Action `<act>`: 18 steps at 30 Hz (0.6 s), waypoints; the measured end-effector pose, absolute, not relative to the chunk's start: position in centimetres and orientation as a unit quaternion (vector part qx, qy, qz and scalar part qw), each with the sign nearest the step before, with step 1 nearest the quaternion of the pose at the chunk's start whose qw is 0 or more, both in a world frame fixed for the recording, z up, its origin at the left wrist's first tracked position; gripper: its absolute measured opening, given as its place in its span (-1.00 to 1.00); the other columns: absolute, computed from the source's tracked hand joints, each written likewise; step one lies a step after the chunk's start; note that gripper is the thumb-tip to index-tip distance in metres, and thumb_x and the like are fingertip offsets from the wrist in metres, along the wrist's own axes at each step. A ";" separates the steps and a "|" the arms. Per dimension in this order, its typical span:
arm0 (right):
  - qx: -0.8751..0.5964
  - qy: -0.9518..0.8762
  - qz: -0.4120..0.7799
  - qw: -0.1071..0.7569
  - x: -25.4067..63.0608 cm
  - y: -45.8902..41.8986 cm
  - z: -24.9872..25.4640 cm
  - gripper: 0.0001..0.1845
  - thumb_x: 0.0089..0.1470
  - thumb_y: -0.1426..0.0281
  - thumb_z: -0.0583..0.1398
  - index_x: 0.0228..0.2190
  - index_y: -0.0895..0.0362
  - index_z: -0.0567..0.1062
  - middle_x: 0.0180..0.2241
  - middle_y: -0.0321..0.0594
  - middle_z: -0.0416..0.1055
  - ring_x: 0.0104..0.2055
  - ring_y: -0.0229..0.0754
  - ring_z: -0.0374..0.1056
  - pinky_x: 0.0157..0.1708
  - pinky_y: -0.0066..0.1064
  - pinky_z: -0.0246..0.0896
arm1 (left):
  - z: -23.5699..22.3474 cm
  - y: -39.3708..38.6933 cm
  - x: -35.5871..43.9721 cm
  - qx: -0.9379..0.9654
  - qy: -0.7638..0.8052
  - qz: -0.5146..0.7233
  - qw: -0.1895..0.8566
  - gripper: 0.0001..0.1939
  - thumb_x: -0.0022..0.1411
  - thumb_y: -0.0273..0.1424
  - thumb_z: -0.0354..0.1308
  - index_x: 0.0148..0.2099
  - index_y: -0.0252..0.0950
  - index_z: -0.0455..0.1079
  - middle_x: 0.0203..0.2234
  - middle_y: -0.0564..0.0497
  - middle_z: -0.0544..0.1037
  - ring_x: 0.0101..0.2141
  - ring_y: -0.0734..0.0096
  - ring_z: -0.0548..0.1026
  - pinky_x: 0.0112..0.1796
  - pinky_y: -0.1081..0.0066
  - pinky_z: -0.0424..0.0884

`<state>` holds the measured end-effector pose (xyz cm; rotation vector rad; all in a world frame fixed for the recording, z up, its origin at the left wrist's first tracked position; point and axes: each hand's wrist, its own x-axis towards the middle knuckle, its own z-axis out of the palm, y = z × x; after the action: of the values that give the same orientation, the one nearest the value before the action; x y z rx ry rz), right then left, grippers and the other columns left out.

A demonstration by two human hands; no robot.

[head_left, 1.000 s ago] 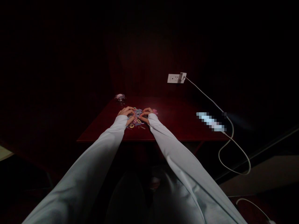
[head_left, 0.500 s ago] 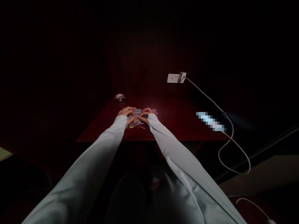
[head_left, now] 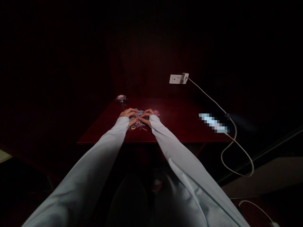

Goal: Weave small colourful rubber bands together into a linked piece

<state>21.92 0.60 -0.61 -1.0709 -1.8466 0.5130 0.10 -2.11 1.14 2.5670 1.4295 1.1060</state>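
A loose pile of small coloured hair ties point(head_left: 140, 123) lies on the dark red table point(head_left: 175, 126). At its left side rests my left hand point(head_left: 129, 113), fingers curved over the pile and thumb held apart from them. My right hand point(head_left: 148, 114) is on the opposite side, its fingers bent and also parted from the thumb. Both thumbs point inward, close together among the ties. I make out nothing gripped in either hand. Just beyond my right hand sits a separate small heap of pink hair ties point(head_left: 156, 113).
A small clear jar point(head_left: 121, 100) with pinkish contents stands at the table's back left. To the right lies a blurred-out bright device point(head_left: 213, 123), its white cable point(head_left: 210, 97) running to a charger point(head_left: 185, 78) in the wall socket point(head_left: 175, 79). The surroundings are very dark.
Both hands keep nearly the same place over the pile; only slight finger movement shows, the right thumb and fingers shifting a little. The jar, device and cable stay put.
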 end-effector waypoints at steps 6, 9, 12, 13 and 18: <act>-0.438 -0.753 0.206 0.446 22.0 0.6 -0.5 -0.71 0.09 0.04 0.54 -0.36 -0.02 0.78 -0.03 -0.22 0.46 -0.03 -0.11 0.41 0.12 -0.20 0.35 | 1.5 -2.8 0.4 0.819 0.452 0.353 0.004 -0.84 0.34 -0.26 0.25 -0.13 -0.14 0.64 0.16 -0.06 0.65 0.20 0.01 0.58 0.20 0.06 0.47; -0.438 -0.750 0.214 0.446 22.0 0.4 -0.4 -0.71 0.06 0.04 0.55 -0.38 -0.02 0.78 -0.04 -0.22 0.46 -0.05 -0.13 0.40 0.10 -0.22 0.36 | 1.6 -3.0 0.5 0.819 0.451 0.354 0.009 -0.84 0.36 -0.26 0.24 -0.14 -0.14 0.64 0.16 -0.07 0.65 0.20 0.02 0.58 0.19 0.06 0.47; -0.436 -0.748 0.222 0.449 22.0 0.3 -0.2 -0.69 0.03 0.02 0.56 -0.42 -0.02 0.77 -0.07 -0.23 0.44 -0.03 -0.11 0.40 0.13 -0.21 0.35 | 1.8 -3.1 0.6 0.820 0.455 0.349 0.011 -0.86 0.35 -0.26 0.25 -0.16 -0.13 0.63 0.16 -0.05 0.65 0.19 0.04 0.58 0.19 0.08 0.47; -0.434 -0.747 0.224 0.451 22.0 0.2 -0.1 -0.68 0.02 0.02 0.57 -0.43 -0.02 0.76 -0.08 -0.23 0.44 -0.03 -0.11 0.39 0.14 -0.20 0.35 | 1.8 -3.2 0.6 0.820 0.456 0.347 0.012 -0.87 0.35 -0.27 0.26 -0.16 -0.12 0.62 0.16 -0.04 0.66 0.19 0.05 0.57 0.18 0.08 0.47; -0.429 -0.744 0.233 0.457 22.0 -0.1 0.3 -0.67 0.01 0.05 0.58 -0.48 0.00 0.73 -0.11 -0.23 0.43 -0.04 -0.12 0.38 0.12 -0.21 0.36 | 1.8 -3.2 0.7 0.821 0.453 0.347 0.015 -0.88 0.33 -0.29 0.27 -0.16 -0.13 0.63 0.16 -0.03 0.65 0.20 0.05 0.57 0.19 0.09 0.46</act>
<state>22.03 -0.05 0.25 -1.0564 -1.8333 0.5743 0.67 -3.19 1.82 2.5561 1.4102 1.0791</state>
